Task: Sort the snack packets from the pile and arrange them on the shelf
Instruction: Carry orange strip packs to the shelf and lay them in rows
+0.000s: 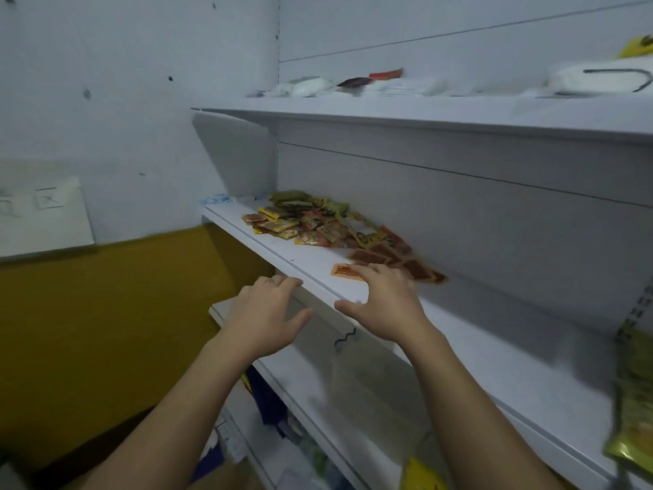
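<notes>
A pile of small snack packets (311,221), yellow, orange, red and green, lies on the white middle shelf (300,263) against its back panel. A row of red-brown packets (395,258) trails from the pile towards me. One orange packet (344,271) lies apart, flat on the shelf. My right hand (385,302) hovers over the shelf with spread fingers, its fingertips at that orange packet and the row's end. My left hand (265,313) is at the shelf's front edge, fingers relaxed, holding nothing.
The upper shelf (424,118) carries white bags (307,87) and a few packets. A strip of green-yellow packets (632,401) hangs at the right. Lower shelves hold blue and yellow goods (268,401). A white wall and a yellow floor lie to the left.
</notes>
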`<state>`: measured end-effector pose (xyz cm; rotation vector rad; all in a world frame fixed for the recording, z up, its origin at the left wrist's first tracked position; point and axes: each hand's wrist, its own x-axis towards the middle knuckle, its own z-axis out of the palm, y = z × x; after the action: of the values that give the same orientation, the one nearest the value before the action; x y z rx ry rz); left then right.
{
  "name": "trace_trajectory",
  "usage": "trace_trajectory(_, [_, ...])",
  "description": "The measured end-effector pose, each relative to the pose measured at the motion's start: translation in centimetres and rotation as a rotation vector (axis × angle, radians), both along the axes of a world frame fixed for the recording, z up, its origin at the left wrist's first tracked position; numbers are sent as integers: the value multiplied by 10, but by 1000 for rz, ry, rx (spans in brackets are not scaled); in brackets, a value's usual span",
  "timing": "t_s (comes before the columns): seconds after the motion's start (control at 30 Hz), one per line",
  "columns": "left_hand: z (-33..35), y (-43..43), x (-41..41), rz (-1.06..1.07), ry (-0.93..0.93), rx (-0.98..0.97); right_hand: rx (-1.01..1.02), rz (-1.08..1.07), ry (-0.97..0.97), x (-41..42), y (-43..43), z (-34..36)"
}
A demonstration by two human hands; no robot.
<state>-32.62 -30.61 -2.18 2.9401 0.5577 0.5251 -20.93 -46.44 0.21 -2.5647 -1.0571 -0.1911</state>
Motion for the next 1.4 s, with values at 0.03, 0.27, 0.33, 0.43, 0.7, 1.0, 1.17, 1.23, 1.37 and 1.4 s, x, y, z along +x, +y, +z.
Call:
trace_trajectory(0.03, [-1,8,-1,10,-2,-7,5,11,0,2,12,-2])
trace_trajectory(0.27, [-13,66,7,64,4,-47,-25,86,16,24,90,-17])
trace_trajectory(0.33, [-16,85,17,67,2,-47,-26,100,5,36,112,-21])
trace_trajectory(0.43, [-21,115,41,69,7,-42,-12,106,10,62,143,-29])
trace_trajectory(0.7, [-22,181,146,-3,76,-51,-4,22,110,153,207,-46])
trace_trajectory(1.0, [-32,197,243,-218,82,-109,-113,-133,201,227,192,-32])
trace_trajectory(1.17, [-40,175,290,-465,95,-169,-198,-273,238,245,154,-35])
trace_trajectory(1.23, [-44,165,305,-588,122,-199,-227,-311,300,245,141,-39])
trace_trajectory(1.37, [-52,154,333,-817,135,-183,-263,-374,342,243,125,-47])
trace_trajectory(1.4, [-53,153,338,-845,156,-174,-256,-392,341,242,124,-50])
